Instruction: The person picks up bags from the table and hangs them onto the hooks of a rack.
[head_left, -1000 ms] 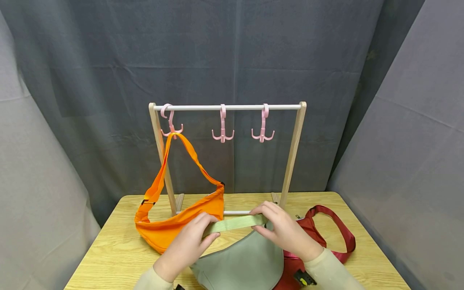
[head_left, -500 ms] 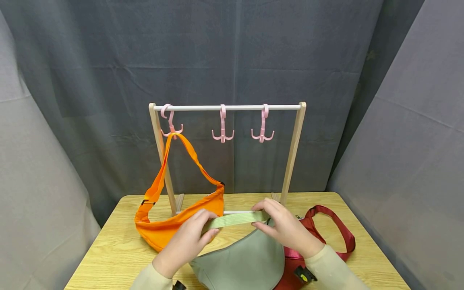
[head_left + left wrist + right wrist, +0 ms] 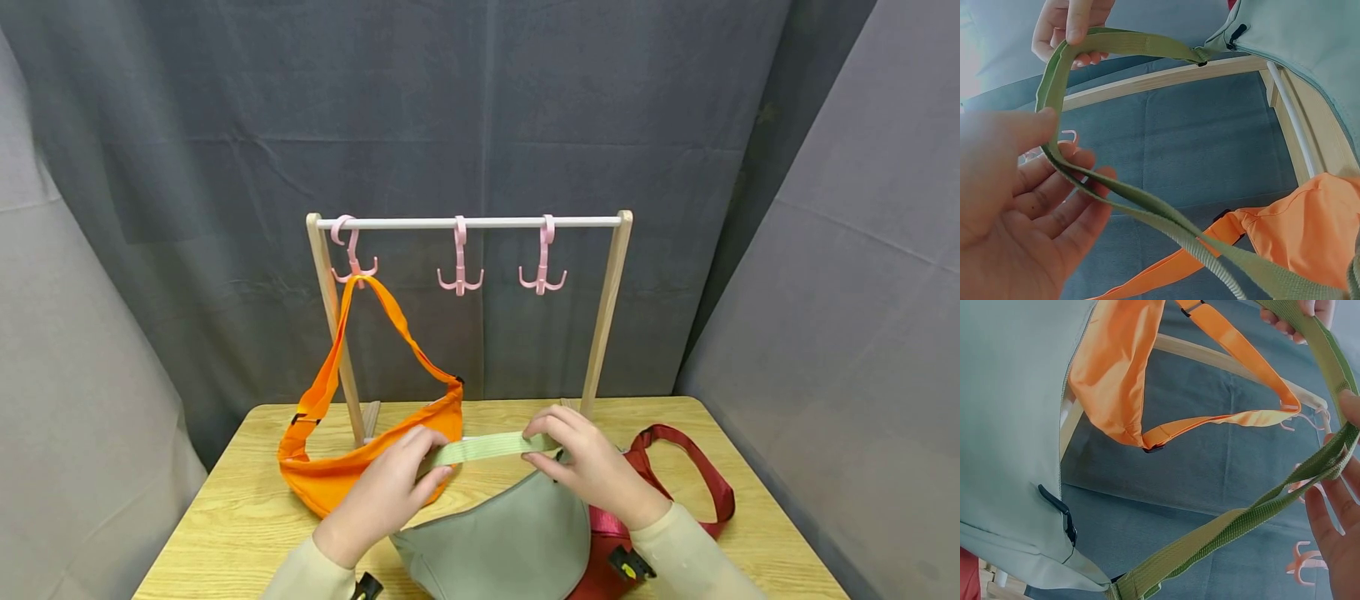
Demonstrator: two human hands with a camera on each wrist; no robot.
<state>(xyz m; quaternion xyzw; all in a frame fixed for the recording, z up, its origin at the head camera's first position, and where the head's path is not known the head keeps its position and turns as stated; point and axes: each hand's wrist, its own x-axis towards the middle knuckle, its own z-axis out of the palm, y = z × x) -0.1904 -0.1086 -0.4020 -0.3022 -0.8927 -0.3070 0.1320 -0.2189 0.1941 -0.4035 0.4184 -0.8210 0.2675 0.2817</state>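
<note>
A grey-green shoulder bag [image 3: 502,542] lies at the table's front middle, its light green strap [image 3: 486,447] raised above it. My left hand [image 3: 386,492] pinches the strap's left part between thumb and fingers; my right hand [image 3: 596,475] pinches its right part. The left wrist view has the strap looping over my left fingers [image 3: 1088,187]. From the right wrist view, the strap runs doubled from the bag's end up to my right hand [image 3: 1344,519]. An orange bag [image 3: 337,479] stands to the left, its strap hanging on the left pink hook [image 3: 356,265].
A rack with a white bar [image 3: 502,222] and wooden posts [image 3: 607,317] stands behind the hands. The middle hook [image 3: 461,267] and right hook [image 3: 542,267] hold nothing. A red bag [image 3: 603,562] lies on the right, partly under the grey-green one. Grey curtains [image 3: 405,100] surround the table.
Both hands stay on the strap. The right hand has risen slightly and moved a little to the right, and the strap between the hands has lifted slightly.
</note>
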